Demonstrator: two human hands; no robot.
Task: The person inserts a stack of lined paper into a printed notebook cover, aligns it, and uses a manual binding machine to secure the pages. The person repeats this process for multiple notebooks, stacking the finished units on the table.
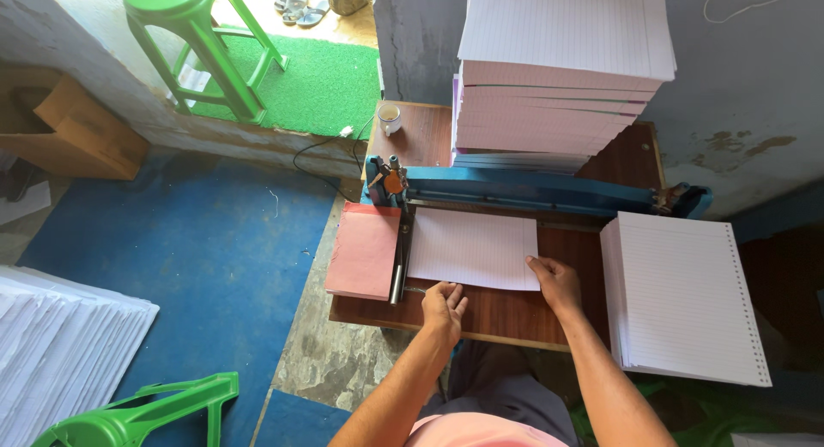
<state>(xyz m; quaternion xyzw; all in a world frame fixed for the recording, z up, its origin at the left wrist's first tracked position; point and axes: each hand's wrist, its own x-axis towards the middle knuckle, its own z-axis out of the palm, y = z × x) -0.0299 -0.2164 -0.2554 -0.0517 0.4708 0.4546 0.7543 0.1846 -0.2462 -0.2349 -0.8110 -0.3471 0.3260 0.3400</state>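
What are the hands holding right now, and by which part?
Both hands rest on the ruled sheet stack at its near edge: left hand at the near-left corner, right hand at the near-right corner. They press it flat; neither lifts it.

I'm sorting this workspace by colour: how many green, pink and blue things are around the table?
Green: 3 – stool, mat, chair
Pink: 1 – pink sheet stack
Blue: 1 – punching machine
Total: 5
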